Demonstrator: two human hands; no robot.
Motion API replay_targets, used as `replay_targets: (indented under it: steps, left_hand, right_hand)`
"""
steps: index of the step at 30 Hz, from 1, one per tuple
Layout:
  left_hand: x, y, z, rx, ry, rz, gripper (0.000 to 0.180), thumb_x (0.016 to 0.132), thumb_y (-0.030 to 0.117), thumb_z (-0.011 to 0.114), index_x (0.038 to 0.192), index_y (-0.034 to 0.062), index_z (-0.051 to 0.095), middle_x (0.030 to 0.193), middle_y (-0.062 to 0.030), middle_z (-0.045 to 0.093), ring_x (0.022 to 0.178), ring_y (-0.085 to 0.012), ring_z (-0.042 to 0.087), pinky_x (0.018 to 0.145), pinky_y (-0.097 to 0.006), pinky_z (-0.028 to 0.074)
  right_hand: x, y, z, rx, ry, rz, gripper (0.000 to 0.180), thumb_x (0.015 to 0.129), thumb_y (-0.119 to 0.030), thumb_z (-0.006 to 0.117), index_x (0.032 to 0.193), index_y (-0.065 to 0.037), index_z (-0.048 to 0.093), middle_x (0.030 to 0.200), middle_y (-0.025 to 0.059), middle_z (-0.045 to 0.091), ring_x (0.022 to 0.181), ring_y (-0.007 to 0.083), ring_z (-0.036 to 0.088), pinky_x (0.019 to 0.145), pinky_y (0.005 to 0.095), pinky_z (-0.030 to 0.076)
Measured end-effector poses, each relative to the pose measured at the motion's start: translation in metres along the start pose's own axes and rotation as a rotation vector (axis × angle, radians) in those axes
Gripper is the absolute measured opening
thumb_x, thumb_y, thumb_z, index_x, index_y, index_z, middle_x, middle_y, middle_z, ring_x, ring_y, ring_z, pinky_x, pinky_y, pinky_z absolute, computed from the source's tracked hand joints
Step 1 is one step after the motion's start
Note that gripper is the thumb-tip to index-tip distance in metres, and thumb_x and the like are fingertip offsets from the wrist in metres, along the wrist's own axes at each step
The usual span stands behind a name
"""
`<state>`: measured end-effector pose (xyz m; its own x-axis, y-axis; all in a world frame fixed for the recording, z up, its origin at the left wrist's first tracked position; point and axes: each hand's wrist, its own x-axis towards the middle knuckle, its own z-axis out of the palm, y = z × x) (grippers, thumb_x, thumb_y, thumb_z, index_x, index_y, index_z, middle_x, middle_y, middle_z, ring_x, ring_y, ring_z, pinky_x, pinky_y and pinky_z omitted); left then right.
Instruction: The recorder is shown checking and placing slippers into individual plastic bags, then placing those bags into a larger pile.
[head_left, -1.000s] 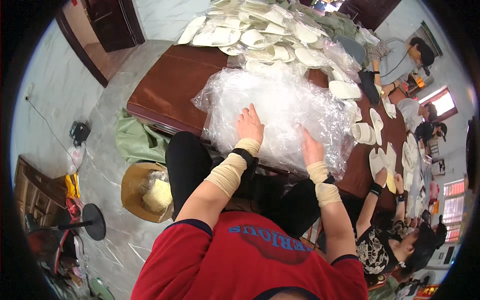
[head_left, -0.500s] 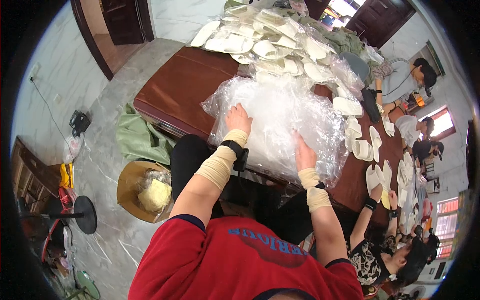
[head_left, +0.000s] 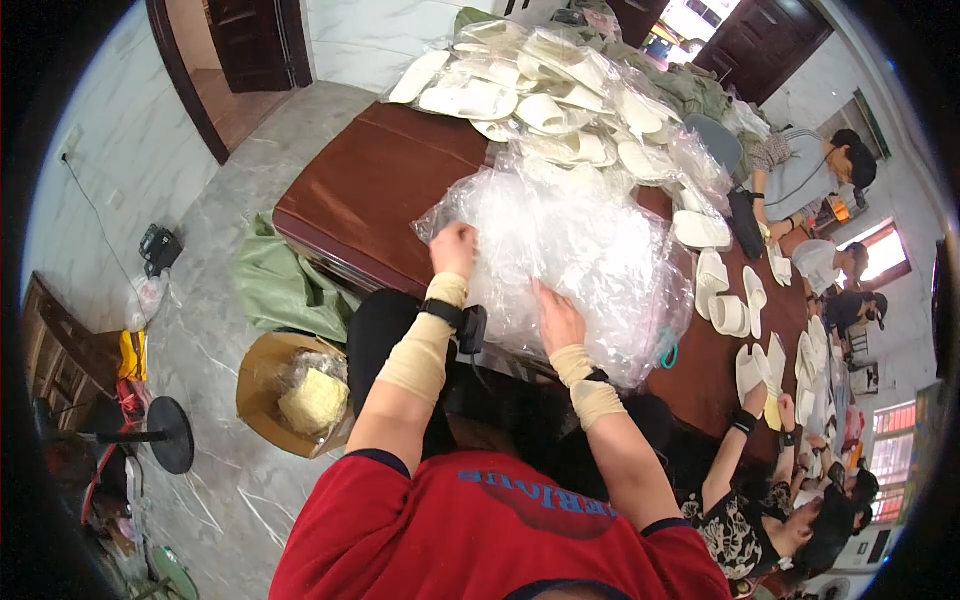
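A heap of clear plastic bags [head_left: 600, 260] lies at the table's near edge, in front of me. My left hand [head_left: 454, 249] is at the heap's left side, its fingers curled in on the clear plastic and slightly blurred. Lower and to the right, my right hand [head_left: 560, 320] rests on the plastic with its fingers stretched out and holds nothing. Both forearms wear beige wraps and dark bands. Behind the bags, pale slippers [head_left: 545, 112] in clear wrapping are piled up.
A brown-covered table [head_left: 370, 190] carries it all. A teal loop [head_left: 670, 355] pokes out by the bags. Unwrapped slippers [head_left: 730, 315] lie at the right, where a co-worker's hand [head_left: 755, 400] touches one. A cardboard box [head_left: 265, 375] and green sack [head_left: 285, 275] stand on the floor, left.
My left hand has moved slightly left and down, and its spread fingers have curled in. My right hand has slid left across the bags. A teal loop now shows at their edge.
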<state>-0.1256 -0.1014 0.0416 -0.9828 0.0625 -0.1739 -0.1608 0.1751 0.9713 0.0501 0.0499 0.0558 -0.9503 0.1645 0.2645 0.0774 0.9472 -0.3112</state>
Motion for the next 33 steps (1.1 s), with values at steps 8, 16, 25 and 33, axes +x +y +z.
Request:
replay_targets:
  steps: [8, 16, 25, 33]
  left_hand:
    - [0.076, -0.005, -0.042, 0.554, 0.025, 0.306, 0.036, 0.075, 0.03, 0.069, 0.105, 0.0104, 0.06, 0.104, -0.012, 0.065, 0.096, -0.033, 0.06, 0.083, -0.043, 0.047]
    - [0.093, 0.079, -0.166, 0.201, 0.753, 0.395, 0.03, 0.088, 0.028, 0.054, 0.087, -0.0007, 0.062, 0.079, -0.02, 0.066, 0.071, -0.0348, 0.064, 0.064, -0.043, 0.051]
    - [-0.103, 0.238, -0.07, -1.016, -0.157, 0.213, 0.022, 0.096, 0.03, 0.051, 0.094, 0.0095, 0.061, 0.078, 0.0007, 0.06, 0.062, -0.0114, 0.055, 0.069, -0.029, 0.052]
    - [-0.099, 0.139, -0.008, -1.566, -1.051, -0.212, 0.031, 0.098, 0.033, 0.044, 0.121, 0.0128, 0.053, 0.084, -0.0002, 0.06, 0.043, -0.0045, 0.038, 0.037, -0.018, 0.031]
  right_hand:
    - [0.001, -0.006, 0.01, 0.033, -0.017, -0.032, 0.053, 0.081, 0.002, 0.046, 0.13, -0.017, 0.049, 0.115, 0.0101, 0.062, 0.1, 0.0309, 0.059, 0.083, 0.0382, 0.05]
    - [-0.003, -0.007, 0.009, 0.066, -0.012, 0.021, 0.052, 0.081, 0.001, 0.046, 0.13, -0.017, 0.049, 0.116, 0.0094, 0.062, 0.097, 0.0298, 0.061, 0.081, 0.0383, 0.051]
    - [-0.004, 0.01, 0.018, 0.037, 0.016, 0.056, 0.043, 0.088, -0.009, 0.041, 0.13, -0.019, 0.049, 0.116, 0.0084, 0.062, 0.099, 0.029, 0.06, 0.083, 0.0394, 0.049]
    - [-0.003, 0.01, 0.02, 0.14, -0.068, 0.053, 0.051, 0.085, -0.01, 0.049, 0.135, -0.017, 0.044, 0.12, 0.0112, 0.059, 0.106, 0.0298, 0.056, 0.088, 0.0366, 0.047]
